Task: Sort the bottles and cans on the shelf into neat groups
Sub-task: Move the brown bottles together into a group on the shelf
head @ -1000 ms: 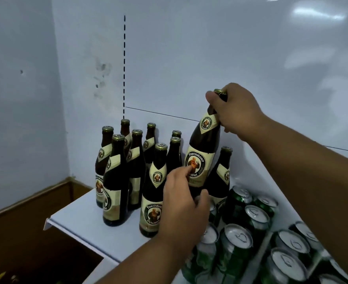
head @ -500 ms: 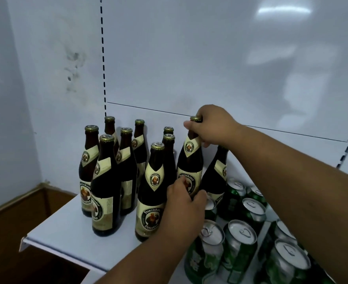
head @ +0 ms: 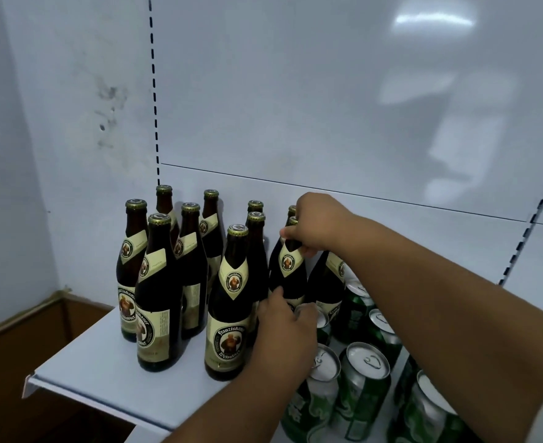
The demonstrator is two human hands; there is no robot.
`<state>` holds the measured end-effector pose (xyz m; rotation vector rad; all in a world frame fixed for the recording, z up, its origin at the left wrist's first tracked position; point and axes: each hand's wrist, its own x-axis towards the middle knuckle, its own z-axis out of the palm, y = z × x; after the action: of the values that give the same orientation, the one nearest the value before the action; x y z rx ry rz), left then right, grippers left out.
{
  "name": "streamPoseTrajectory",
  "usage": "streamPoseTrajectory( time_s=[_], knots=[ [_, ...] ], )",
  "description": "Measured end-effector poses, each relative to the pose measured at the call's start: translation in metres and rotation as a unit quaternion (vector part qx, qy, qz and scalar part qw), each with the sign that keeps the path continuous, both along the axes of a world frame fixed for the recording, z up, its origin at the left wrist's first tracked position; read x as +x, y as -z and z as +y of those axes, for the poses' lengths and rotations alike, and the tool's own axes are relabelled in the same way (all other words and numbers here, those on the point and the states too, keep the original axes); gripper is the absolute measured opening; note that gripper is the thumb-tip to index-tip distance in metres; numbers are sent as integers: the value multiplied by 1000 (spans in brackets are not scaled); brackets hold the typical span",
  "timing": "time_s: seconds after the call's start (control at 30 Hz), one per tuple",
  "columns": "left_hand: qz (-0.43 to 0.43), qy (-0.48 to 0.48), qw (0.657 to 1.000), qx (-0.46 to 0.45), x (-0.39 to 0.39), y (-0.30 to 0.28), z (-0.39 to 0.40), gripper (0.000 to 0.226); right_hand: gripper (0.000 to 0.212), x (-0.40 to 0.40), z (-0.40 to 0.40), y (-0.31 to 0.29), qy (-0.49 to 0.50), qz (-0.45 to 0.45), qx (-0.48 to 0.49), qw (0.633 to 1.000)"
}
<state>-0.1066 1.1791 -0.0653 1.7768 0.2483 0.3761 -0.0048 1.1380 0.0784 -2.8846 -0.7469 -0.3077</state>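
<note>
Several dark brown beer bottles [head: 158,292] with cream labels stand grouped on the left part of the white shelf [head: 110,378]. My right hand [head: 315,225] grips the neck of one bottle [head: 291,270] that stands among them, just left of the cans. My left hand [head: 283,327] wraps around the lower body of that same bottle, between the front bottle [head: 232,308] and a can. Several green cans [head: 364,388] with silver tops stand packed on the right side of the shelf.
A white back panel [head: 327,107] rises behind the shelf, with slotted uprights at left and right. Left of the shelf is a grey wall and a brown wooden ledge [head: 24,327] lower down. The shelf's front left corner [head: 30,378] is bare.
The bottle in my right hand has come down from raised and tilted to standing among the other bottles. My left hand has stayed at its lower body.
</note>
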Motion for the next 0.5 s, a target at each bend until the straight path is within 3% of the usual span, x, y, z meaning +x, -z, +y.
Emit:
streamPoseTrajectory(
  time_s=[0.07, 0.17, 0.27, 0.5],
  knots=[
    [-18, -8, 1000, -1, -3, -5, -4, 65, 38, -9, -5, -3, 1, -36, -19, 999],
    [-66, -30, 997, 26, -8, -12, -12, 66, 22, -25, -23, -10, -17, -90, 0, 996],
    [-114, -68, 988, 85, -15, -24, -25, 57, 30, -41, -51, -15, -27, -148, 5, 989],
    [-182, -40, 966, 181, -31, -43, -108, 47, 25, -82, -178, -19, 21, -217, 12, 976]
  ],
)
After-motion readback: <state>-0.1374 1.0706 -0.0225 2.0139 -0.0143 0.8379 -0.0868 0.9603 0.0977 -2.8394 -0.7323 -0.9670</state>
